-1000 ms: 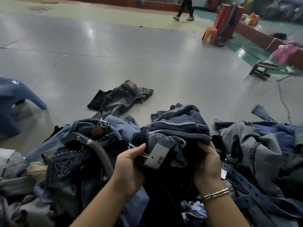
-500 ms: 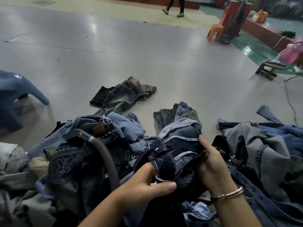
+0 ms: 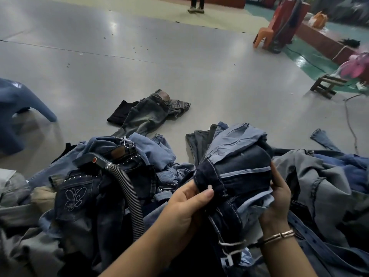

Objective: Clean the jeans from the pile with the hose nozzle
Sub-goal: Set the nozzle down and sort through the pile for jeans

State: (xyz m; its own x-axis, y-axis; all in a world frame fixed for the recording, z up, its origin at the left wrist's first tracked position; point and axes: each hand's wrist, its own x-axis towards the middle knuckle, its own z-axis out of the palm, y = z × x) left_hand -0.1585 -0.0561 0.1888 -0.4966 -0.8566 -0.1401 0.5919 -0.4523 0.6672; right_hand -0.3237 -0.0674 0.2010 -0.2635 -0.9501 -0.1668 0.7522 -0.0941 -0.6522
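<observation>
Hands [image 3: 185,206] on bunched jeans [image 3: 237,172], nozzle [image 3: 89,161] up-left.

Hose nozzle [image 3: 93,160] lies on pile [image 3: 329,176], left of held jeans [image 3: 239,168].

Bare forearms, a metal bangle [image 3: 279,235] worn on the right wrist.

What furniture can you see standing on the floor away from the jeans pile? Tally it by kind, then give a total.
Blue plastic stool: 1
Orange plastic chair: 1
Small wooden stool: 1
Total: 3
</observation>
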